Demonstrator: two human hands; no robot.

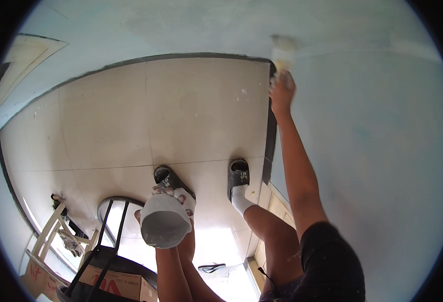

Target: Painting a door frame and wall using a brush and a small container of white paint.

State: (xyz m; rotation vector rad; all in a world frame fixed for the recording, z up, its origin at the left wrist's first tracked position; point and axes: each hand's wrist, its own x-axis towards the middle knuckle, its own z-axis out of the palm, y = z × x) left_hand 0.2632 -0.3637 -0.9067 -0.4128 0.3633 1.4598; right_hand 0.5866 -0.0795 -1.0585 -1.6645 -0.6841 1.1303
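Note:
My right arm stretches up along the wall, and my right hand point(283, 94) is closed around the handle of a paintbrush point(283, 51). The brush, blurred by motion, has its pale head at the light blue wall point(352, 100), close to the room's corner. My left hand point(182, 198) holds a round, white-smeared paint container point(165, 227) low in front of me, its mouth tilted toward me. Smudged fingertips show around its far side; the palm is hidden. Whitish grey coats the inside, and how much paint it holds I cannot tell.
Below the walls runs a dark skirting point(181, 54) beside the beige tiled floor point(201, 116). At lower left stand a black chair point(111, 226), a pale wooden frame point(52, 231) and cardboard boxes point(115, 279). A flip-flop point(212, 268) lies behind my feet in black slides point(238, 173).

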